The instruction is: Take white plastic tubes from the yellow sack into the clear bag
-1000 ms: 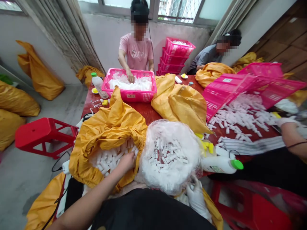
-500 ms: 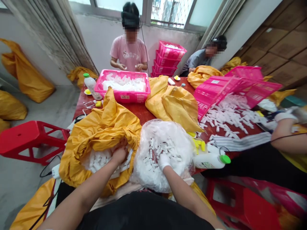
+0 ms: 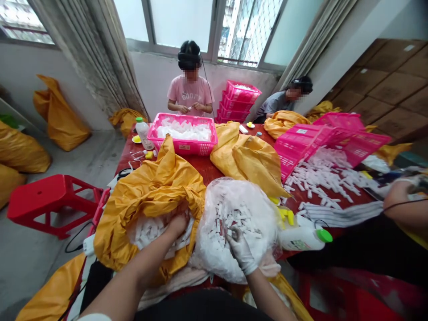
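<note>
Our gloved right hand [image 3: 241,250] has its fingers [image 3: 232,235] pinched on the small white pieces [image 3: 238,218] in the clear plastic bag [image 3: 214,256], best taken few at a time, while our bare left hand [image 3: 177,226] sits buried among those in the yellow sack [image 3: 150,187], its fingers hidden.

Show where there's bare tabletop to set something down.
Bare red tabletop shows between the left yellow sack and the middle yellow sack, below the pink basket. A narrower strip runs along the table's left edge. Crowded: the right, where white pieces lie by tipped pink crates, and the front, at the clear plastic bag.
</note>
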`<act>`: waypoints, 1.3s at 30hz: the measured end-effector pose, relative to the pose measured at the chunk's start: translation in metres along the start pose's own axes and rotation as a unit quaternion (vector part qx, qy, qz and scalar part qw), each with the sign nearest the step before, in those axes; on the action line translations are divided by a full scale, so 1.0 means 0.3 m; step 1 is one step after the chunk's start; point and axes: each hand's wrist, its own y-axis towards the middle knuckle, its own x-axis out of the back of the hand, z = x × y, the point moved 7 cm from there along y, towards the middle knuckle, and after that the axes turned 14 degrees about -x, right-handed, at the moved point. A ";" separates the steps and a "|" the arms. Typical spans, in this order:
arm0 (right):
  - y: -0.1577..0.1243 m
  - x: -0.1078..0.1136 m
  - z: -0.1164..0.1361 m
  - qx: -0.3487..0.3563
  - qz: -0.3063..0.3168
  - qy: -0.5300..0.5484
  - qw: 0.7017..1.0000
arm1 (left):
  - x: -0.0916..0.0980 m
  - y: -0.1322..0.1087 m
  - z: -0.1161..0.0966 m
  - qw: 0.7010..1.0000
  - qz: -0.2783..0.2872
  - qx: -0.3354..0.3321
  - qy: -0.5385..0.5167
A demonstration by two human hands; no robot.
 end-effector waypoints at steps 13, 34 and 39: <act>-0.239 -0.289 0.208 -0.019 0.191 0.174 0.966 | 0.238 -0.462 -0.315 0.930 -0.187 -0.114 -0.294; -0.389 -0.410 0.187 0.081 0.216 0.103 0.968 | 0.220 -0.609 -0.449 0.917 -0.157 -0.096 -0.355; -0.390 -0.409 0.217 0.104 0.228 0.104 0.962 | 0.129 -0.569 -0.472 0.807 -0.055 -0.113 -0.577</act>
